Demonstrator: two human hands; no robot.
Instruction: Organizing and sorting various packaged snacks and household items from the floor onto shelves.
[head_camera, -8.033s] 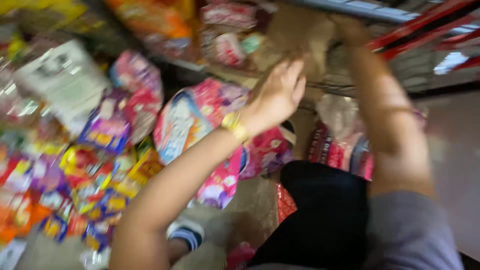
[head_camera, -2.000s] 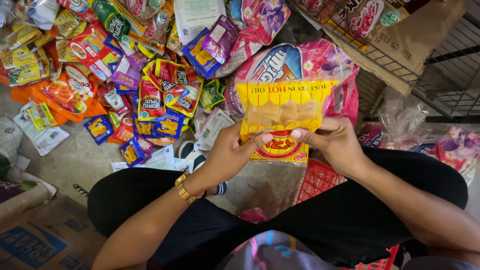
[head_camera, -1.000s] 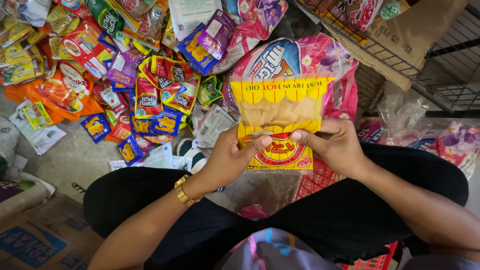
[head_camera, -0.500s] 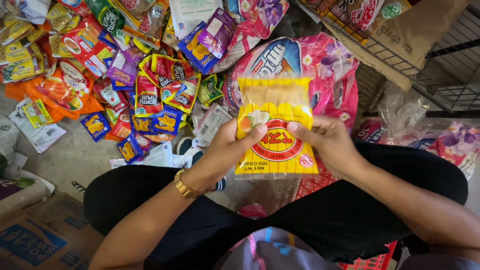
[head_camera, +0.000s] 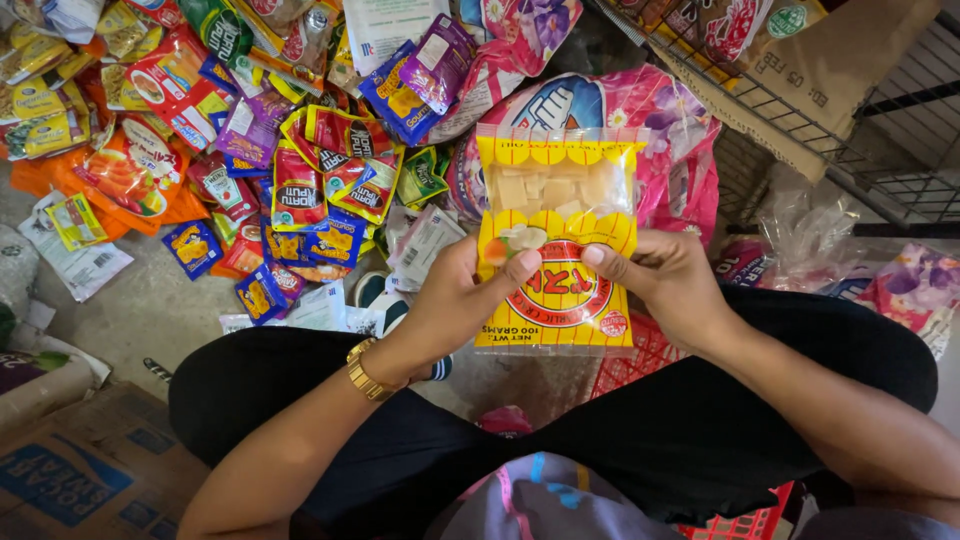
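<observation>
I hold a yellow snack packet (head_camera: 557, 205) with a clear window and a red round emblem upright in front of me. My left hand (head_camera: 462, 298) grips its left edge, thumb on the front. My right hand (head_camera: 662, 283) pinches its right edge at the same height. Pale cracker pieces show through the window near the top. A gold bracelet (head_camera: 366, 373) sits on my left wrist. I sit cross-legged in black trousers (head_camera: 760, 430) on the floor.
A heap of small colourful snack sachets (head_camera: 300, 190) covers the floor ahead and to the left. A large pink bag (head_camera: 640, 110) lies behind the packet. A wire shelf (head_camera: 860, 130) stands at the right, a cardboard box (head_camera: 80, 470) at lower left.
Eight seconds ago my left hand reached toward the pile. Since then both hands hold the yellow packet, and it has been turned over so the emblem side with the clear window faces me.
</observation>
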